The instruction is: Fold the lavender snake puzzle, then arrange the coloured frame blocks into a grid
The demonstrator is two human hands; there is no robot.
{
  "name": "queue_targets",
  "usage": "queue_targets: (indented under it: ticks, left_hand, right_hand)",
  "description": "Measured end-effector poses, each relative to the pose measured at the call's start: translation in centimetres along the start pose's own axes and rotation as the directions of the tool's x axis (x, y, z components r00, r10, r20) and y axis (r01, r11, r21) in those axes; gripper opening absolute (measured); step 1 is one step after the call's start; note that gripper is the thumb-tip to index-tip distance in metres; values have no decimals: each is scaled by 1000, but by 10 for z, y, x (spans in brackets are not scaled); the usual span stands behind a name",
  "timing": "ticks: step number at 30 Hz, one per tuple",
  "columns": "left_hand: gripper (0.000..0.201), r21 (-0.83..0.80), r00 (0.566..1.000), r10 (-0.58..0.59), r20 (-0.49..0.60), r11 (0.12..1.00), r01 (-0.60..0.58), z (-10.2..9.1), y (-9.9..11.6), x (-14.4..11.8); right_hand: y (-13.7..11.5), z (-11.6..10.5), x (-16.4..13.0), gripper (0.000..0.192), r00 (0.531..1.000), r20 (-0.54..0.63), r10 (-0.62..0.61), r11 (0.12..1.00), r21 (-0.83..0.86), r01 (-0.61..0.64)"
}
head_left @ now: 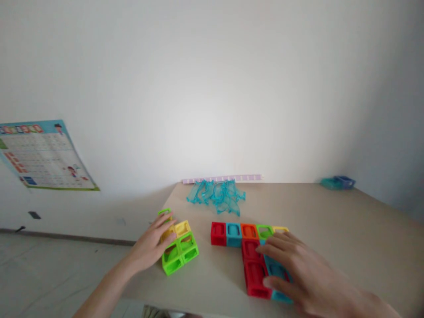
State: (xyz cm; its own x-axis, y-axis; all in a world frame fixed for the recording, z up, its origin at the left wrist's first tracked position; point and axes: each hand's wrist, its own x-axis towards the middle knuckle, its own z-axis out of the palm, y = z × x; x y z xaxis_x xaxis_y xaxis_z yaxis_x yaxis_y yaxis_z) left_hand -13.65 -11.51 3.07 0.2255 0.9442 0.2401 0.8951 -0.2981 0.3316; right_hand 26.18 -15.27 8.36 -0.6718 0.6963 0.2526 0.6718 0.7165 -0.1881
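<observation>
At the table's left edge, a cluster of hollow square toy blocks stands, with green blocks in front and a yellow block behind them. My left hand is closed over its left side, thumb and fingers on the blocks there, partly hiding them. Further right, joined blocks make a row: a red block, a blue block, an orange block, a green block and a yellow one. Red blocks and blue blocks extend toward me from it. My right hand lies over these, fingers apart, covering part of the blue ones.
Translucent blue pieces lie in a pile at the back of the table. Behind them a pale purple strip runs along the wall. Small blue and teal containers sit at the far right. A poster hangs left.
</observation>
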Motion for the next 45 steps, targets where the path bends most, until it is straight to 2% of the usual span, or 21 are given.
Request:
queue_targets:
  ticks: [5,8,10,13,15,18,23,26,28,31,37,45]
  left_hand:
    - [41,147,995,-4,-100,989,19,14,19,-4]
    - [39,225,982,-65,-178,969,105,20,36,-17]
    - [38,269,961,-122,-248,944,190,26,52,-26]
    - [40,281,936,-188,-296,920,273,43,75,-38]
    - [48,255,930,-215,-299,921,295,56,87,-43]
    - [61,216,926,-232,-296,929,302,71,98,-47]
    - [64,187,914,-248,-320,930,318,76,110,-48]
    - [62,171,912,-245,-329,935,312,74,114,-48]
    - [61,161,919,-234,-316,942,296,72,113,-49]
    - [62,143,936,-197,-293,959,247,70,105,-52]
    - [57,92,954,-112,-277,986,142,68,95,-54]
    - [51,163,940,-170,-295,961,225,66,108,-51]
  right_hand:
    - [-3,0,46,17,1000,6,24,999,-24,-24]
    - [-6,10,65,16,1000,4,11,1000,-28,-11]
    - [-15,16,73,20,998,-6,-56,998,-5,56]
    - [-36,25,79,30,969,-2,-246,969,34,246]
    - [-49,30,82,36,940,30,-339,941,33,338]
    - [-54,35,91,37,912,101,-397,917,4,398]
    - [-33,41,107,33,891,134,-434,898,-11,440]
    - [-21,46,114,22,865,146,-480,874,-2,486]
    - [-15,49,117,13,839,156,-521,849,-3,528]
    - [-4,49,119,12,809,178,-560,824,14,567]
    - [16,39,109,14,839,162,-520,848,-23,530]
    - [29,37,101,13,819,122,-560,825,-4,565]
